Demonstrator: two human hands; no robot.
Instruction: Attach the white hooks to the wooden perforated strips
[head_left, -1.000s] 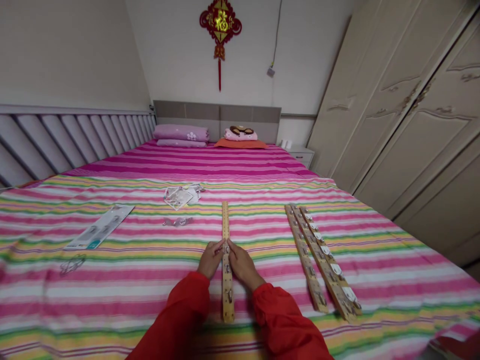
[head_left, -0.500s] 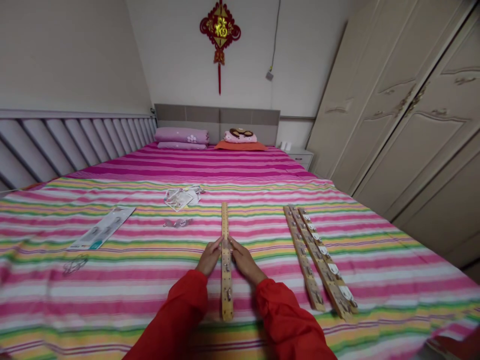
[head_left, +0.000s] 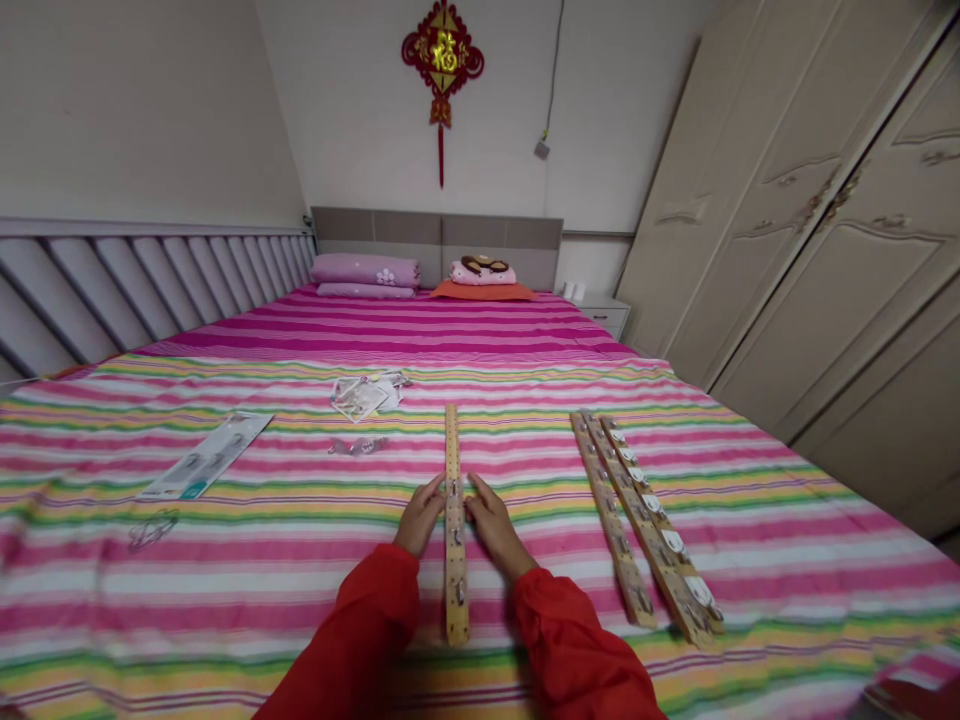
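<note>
A long wooden strip (head_left: 451,450) with rows of small holes lies lengthwise in front of me on the striped sheet. Metal hooks (head_left: 457,537) are on its nearer half, and its far half is bare. My left hand (head_left: 420,515) rests at the strip's left edge, fingers stretched toward the farthest hook, which sits between my hands. On the right side, my right hand (head_left: 495,525) is open; its index finger stands apart from the strip, while the thumb is close to the edge.
To the right lie more wooden strips (head_left: 609,505) with hooks, one bearing white pieces (head_left: 673,543). On the left are a clear package (head_left: 214,458), a thin wire-like bundle (head_left: 154,528), a small clear packet (head_left: 360,446) and a pile of packets (head_left: 367,396).
My right fingers have moved off the strip a little to the right. The farthest hook now shows more plainly between my hands. My left hand has hardly moved.
</note>
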